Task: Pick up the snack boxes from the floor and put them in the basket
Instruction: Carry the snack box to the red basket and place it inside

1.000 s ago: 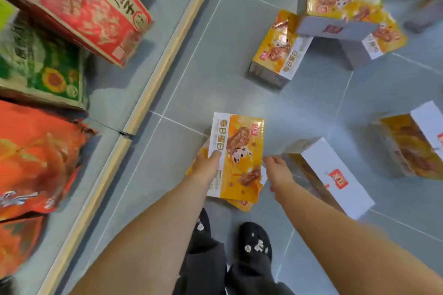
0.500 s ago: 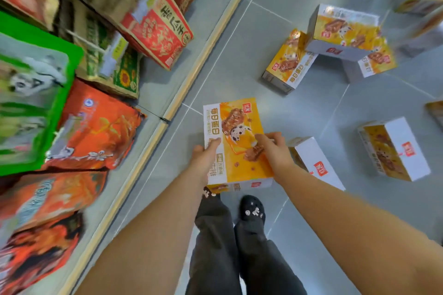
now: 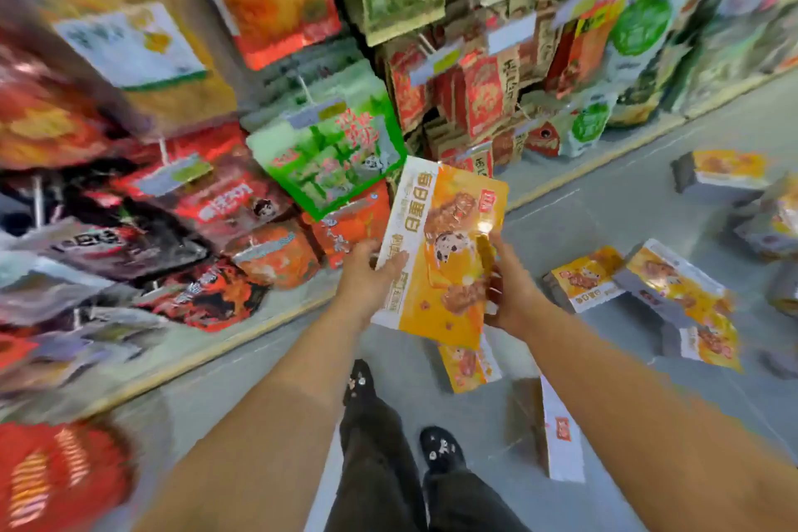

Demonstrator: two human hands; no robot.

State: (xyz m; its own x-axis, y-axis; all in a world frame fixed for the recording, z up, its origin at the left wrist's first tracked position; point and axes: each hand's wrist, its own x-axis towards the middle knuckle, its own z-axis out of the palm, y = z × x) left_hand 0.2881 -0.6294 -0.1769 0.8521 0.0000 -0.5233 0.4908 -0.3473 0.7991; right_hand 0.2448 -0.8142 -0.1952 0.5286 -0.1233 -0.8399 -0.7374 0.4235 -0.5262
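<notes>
I hold an orange-and-white snack box (image 3: 444, 251) upright in mid-air at the centre of the view. My left hand (image 3: 367, 272) grips its left edge and my right hand (image 3: 509, 289) grips its right edge. Another box (image 3: 468, 363) lies on the grey floor right under it. A white-sided box (image 3: 557, 432) lies by my right forearm. Two more boxes (image 3: 583, 279) (image 3: 682, 298) rest on the floor to the right, and others (image 3: 725, 171) lie farther back. No basket is in view.
Store shelves (image 3: 259, 194) packed with hanging red, orange and green snack bags fill the left and top of the view. Their wooden base edge (image 3: 207, 354) runs diagonally along the floor. My dark trousers and shoes (image 3: 440, 449) are below.
The box has risen from floor level up in front of the shelves, with both hands on it. My view has swung up and left, and the picture is blurred.
</notes>
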